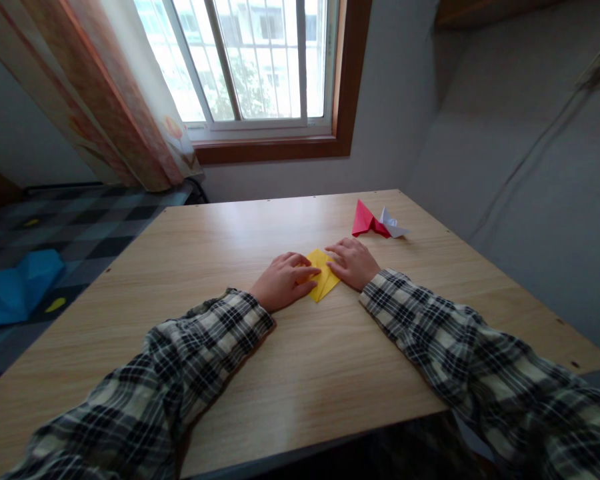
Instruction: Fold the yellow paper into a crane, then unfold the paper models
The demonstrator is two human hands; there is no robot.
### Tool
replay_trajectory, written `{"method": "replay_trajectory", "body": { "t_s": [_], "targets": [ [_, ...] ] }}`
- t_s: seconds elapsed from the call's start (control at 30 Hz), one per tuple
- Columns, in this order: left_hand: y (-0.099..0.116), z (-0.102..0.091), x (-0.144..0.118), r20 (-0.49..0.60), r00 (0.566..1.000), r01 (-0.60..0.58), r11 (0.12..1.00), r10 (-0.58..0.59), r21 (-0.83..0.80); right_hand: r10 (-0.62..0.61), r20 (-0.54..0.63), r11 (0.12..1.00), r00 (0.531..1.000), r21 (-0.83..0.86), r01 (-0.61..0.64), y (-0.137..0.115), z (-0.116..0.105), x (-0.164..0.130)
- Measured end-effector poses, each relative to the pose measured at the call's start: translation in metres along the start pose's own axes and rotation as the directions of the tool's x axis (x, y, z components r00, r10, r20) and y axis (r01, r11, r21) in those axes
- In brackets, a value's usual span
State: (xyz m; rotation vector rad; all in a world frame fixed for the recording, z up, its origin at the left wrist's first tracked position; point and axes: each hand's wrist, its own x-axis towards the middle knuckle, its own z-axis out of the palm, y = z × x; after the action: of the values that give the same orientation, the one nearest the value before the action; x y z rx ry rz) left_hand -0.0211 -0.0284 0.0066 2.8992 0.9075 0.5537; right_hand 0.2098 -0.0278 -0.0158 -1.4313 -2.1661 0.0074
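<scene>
A folded yellow paper (323, 281) lies flat on the wooden table (240, 233), near the middle. My left hand (283, 281) rests on its left part, fingers pressing down on the paper. On the paper's right edge sits my right hand (354, 262), its fingertips flat on the fold. Both arms wear plaid sleeves. Part of the paper is hidden under the fingers.
A red folded paper figure (366, 219) and a white one (393, 225) sit together at the table's far right. A wall runs close along the right edge. Left of the table are a checkered surface with a blue cloth (17, 287), a curtain and a window.
</scene>
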Motion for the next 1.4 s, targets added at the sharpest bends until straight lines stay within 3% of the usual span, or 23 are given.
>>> {"method": "replay_trajectory", "body": {
  "t_s": [0.2, 0.5, 1.03, 1.4],
  "targets": [
    [0.001, 0.001, 0.000, 0.028, 0.996, -0.079, 0.997, 0.079, -0.008, 0.042, 0.051, 0.999, 0.998, -0.027, -0.041, -0.001, -0.003, 0.000],
    [0.001, 0.001, 0.002, 0.049, 0.988, -0.145, 0.989, 0.144, 0.011, -0.005, 0.076, 1.000, 0.997, -0.010, 0.006, 0.001, -0.002, 0.000],
    [0.002, 0.003, -0.001, 0.060, 0.989, -0.135, 0.990, 0.132, 0.041, -0.002, 0.005, 0.985, 1.000, 0.171, 0.001, 0.005, 0.004, 0.001],
    [0.006, 0.000, 0.000, 0.068, 0.994, -0.095, 0.993, 0.091, 0.068, -0.007, 0.059, 0.991, 0.998, 0.134, -0.001, -0.006, -0.006, 0.002]
  ]
}}
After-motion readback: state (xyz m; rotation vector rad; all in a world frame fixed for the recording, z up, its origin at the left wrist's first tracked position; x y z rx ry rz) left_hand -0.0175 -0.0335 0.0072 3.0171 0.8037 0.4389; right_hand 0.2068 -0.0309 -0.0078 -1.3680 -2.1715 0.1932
